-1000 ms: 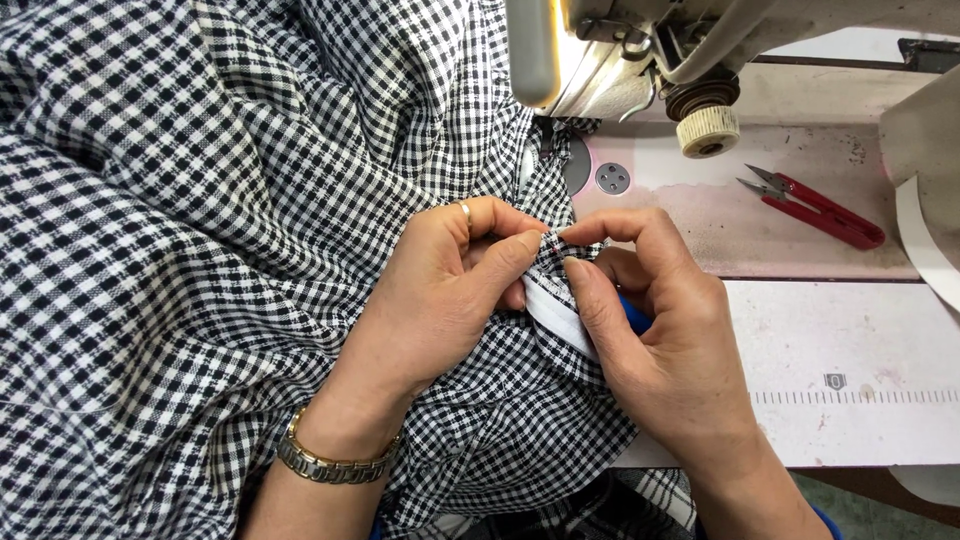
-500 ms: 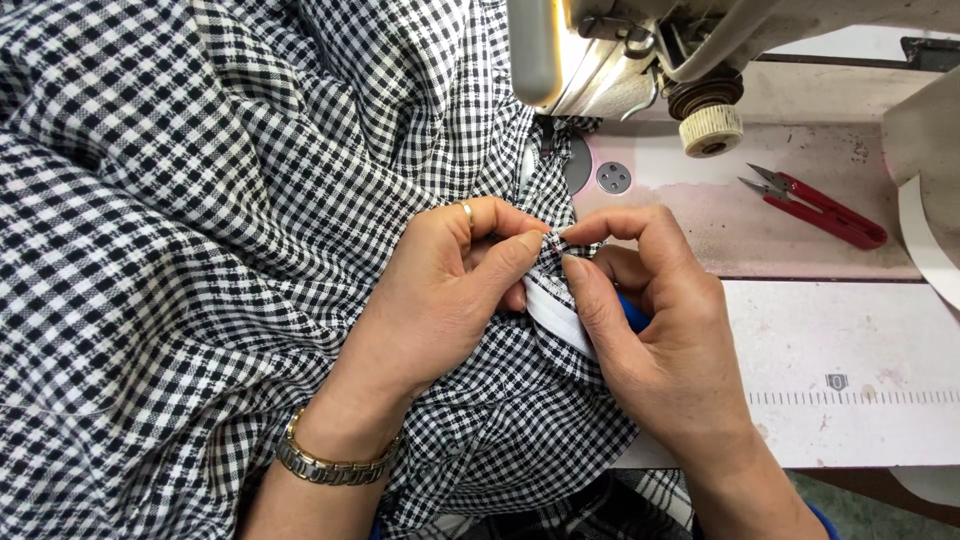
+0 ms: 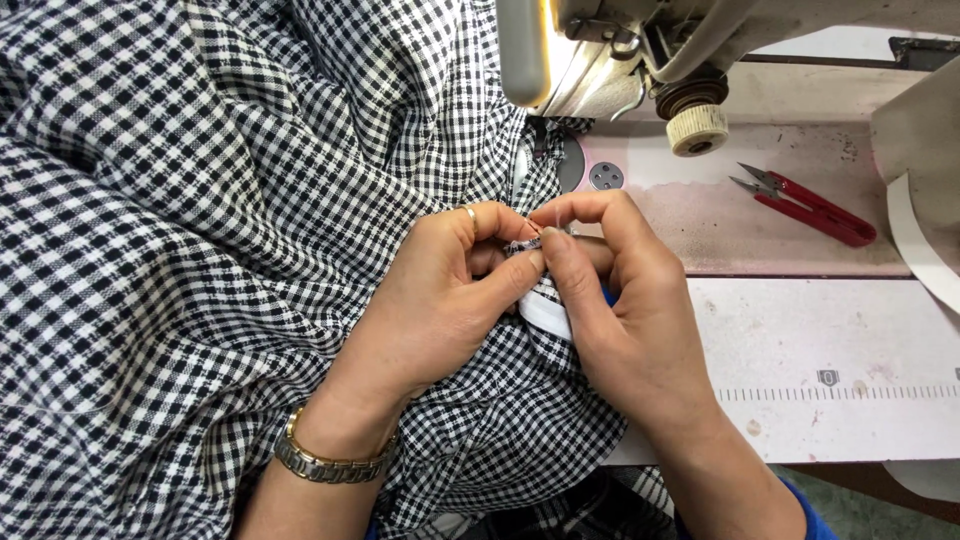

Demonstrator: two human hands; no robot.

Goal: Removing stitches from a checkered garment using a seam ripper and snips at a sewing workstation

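A large black-and-white checked fabric (image 3: 200, 220) covers the left and middle of the sewing table. My left hand (image 3: 440, 300), with a ring and a gold wristwatch, pinches a small fold of this fabric between thumb and fingers. My right hand (image 3: 625, 310) meets it fingertip to fingertip and pinches the same fold, with a white strip (image 3: 545, 310) tucked under its thumb. Both hands sit just in front of the sewing machine head (image 3: 610, 60). What lies between the fingertips is too small to make out.
Red thread snips (image 3: 810, 205) lie on the machine bed to the right. A round needle plate (image 3: 605, 177) shows behind the hands. The white table (image 3: 850, 370) carries a printed ruler scale. A pale curved strip (image 3: 915, 245) rests at the far right edge.
The fingertips of both hands have drawn slightly closer together on the fold. Everything else is unchanged.
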